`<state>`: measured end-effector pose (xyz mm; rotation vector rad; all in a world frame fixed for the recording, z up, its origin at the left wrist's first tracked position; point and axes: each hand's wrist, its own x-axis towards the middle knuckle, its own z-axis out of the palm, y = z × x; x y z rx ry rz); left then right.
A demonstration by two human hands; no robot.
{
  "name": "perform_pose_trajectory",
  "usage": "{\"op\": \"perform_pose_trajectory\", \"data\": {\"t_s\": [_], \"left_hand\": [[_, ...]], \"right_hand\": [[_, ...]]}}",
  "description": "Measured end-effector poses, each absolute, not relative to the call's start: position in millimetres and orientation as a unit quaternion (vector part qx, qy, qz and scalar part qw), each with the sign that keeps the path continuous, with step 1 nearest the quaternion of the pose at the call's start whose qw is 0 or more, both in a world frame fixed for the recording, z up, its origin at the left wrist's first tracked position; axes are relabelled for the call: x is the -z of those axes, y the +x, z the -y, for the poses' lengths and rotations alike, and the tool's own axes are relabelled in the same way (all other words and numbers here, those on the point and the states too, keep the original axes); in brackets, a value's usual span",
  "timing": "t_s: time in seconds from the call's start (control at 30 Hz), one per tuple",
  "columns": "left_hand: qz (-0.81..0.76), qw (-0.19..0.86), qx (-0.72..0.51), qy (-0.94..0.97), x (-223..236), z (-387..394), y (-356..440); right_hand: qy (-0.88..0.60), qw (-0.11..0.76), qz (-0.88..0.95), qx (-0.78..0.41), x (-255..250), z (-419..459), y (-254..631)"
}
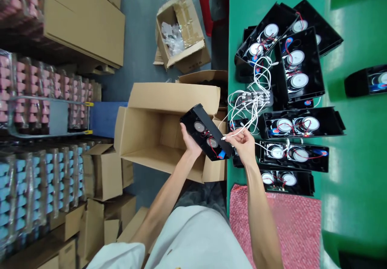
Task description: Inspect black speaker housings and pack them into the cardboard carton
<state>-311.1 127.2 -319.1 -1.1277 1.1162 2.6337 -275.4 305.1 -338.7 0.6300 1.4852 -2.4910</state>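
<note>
My left hand (191,142) grips a black speaker housing (205,117) by its left side, tilted above an open cardboard box (169,119). Two round silver speaker drivers, red wires and a blue part show inside the housing. Close to its right edge, my right hand (242,143) pinches a white cable (237,132) with a small plug at its end. I cannot tell whether the plug touches the housing. More white cables run in a tangle to a grey power strip (267,98) on the green table (242,3).
Several similar speaker housings (300,124) lie on the table, some stacked. Pink bubble wrap (296,220) covers the table's near part. A smaller carton (189,31) with clear plastic and a red stool (207,3) stand beyond the open box. Pink and blue stacked goods line the left.
</note>
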Motion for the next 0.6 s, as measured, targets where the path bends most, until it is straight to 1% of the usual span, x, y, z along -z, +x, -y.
{"op": "perform_pose_trajectory", "data": {"t_s": [0.43, 0.6], "left_hand": [[-0.367, 0.007, -0.855, -0.365, 313, -134, -305], [-0.370, -0.022, -0.853, -0.367, 308, -142, -302]], "right_hand": [[0.211, 0.081, -0.525, 0.821, 339, -313, -266], [0.211, 0.077, -0.534, 0.815, 335, -313, -264]]}}
